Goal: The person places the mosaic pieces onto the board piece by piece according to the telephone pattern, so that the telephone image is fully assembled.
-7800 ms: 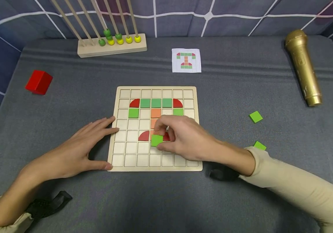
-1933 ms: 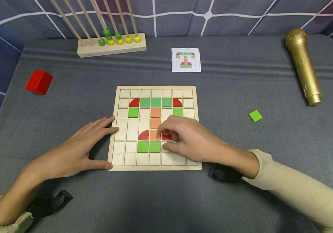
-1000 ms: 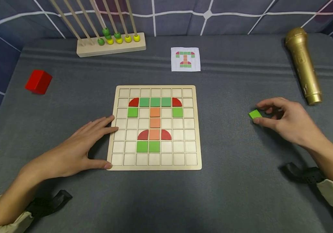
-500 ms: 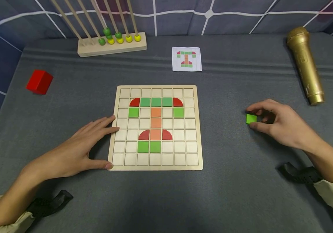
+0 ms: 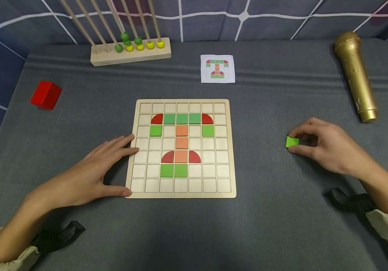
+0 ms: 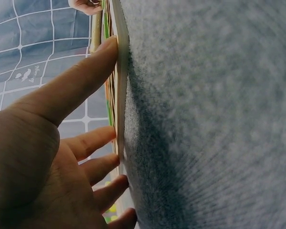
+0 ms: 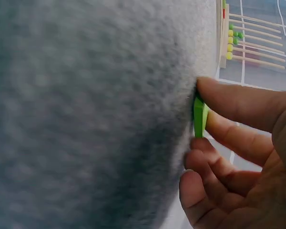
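Observation:
On the right of the head view, my right hand [image 5: 329,146] pinches a light green square tile [image 5: 292,142] between thumb and fingers. The right wrist view shows that tile [image 7: 199,117] edge-on, close to the cloth. My left hand [image 5: 89,173] lies with straight fingers along the left edge of the wooden grid board [image 5: 216,186], thumb and fingertips touching it. Green squares [image 5: 173,171], orange squares [image 5: 181,143] and red quarter-circles [image 5: 194,157] sit in the board's cells. The cell right of the two lower green squares holds no tile.
Behind the board lies a paper card [image 5: 217,69] printed with a coloured tile pattern. A bead abacus [image 5: 131,56] stands at the back left, a red block [image 5: 46,95] at the left. A gold microphone [image 5: 356,77] lies at the far right.
A second green square now sits in the board's lower row. My right hand went from the board to the right, took hold of the last loose green tile and turned it. The left hand stayed put.

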Available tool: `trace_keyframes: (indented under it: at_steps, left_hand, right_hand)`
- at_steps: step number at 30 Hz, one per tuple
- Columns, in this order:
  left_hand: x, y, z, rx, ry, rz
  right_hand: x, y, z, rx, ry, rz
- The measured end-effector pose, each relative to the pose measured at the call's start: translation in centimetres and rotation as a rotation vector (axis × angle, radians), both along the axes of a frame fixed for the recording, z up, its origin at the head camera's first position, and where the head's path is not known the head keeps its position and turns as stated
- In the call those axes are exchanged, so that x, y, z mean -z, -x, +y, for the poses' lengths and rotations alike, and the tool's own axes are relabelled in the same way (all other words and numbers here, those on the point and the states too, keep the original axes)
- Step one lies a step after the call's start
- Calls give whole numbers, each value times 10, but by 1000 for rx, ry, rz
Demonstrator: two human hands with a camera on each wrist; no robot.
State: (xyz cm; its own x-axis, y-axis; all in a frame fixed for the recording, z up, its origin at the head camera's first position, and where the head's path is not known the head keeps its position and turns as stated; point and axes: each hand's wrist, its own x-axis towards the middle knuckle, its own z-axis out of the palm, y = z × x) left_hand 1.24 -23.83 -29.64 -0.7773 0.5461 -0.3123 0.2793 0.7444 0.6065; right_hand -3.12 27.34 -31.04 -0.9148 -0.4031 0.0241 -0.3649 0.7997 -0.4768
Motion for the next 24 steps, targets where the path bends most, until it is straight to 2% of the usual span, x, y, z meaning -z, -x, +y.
trace_keyframes:
  at_steps: [5,9,17,24]
  left_hand:
    - [1,0,0,-2,-1,0]
    - [1,0,1,1,5,8]
    - [-1,0,2,13,15,18]
    - [-1,0,1,7,14,7]
  right_hand:
    - [-5,-1,-11,-85,56,60]
    - [-5,-2,-23,-147,85,71]
    - [-15,-5,-59,-268,277,-1]
    - [-19,-12,-108,-370,287,-57]
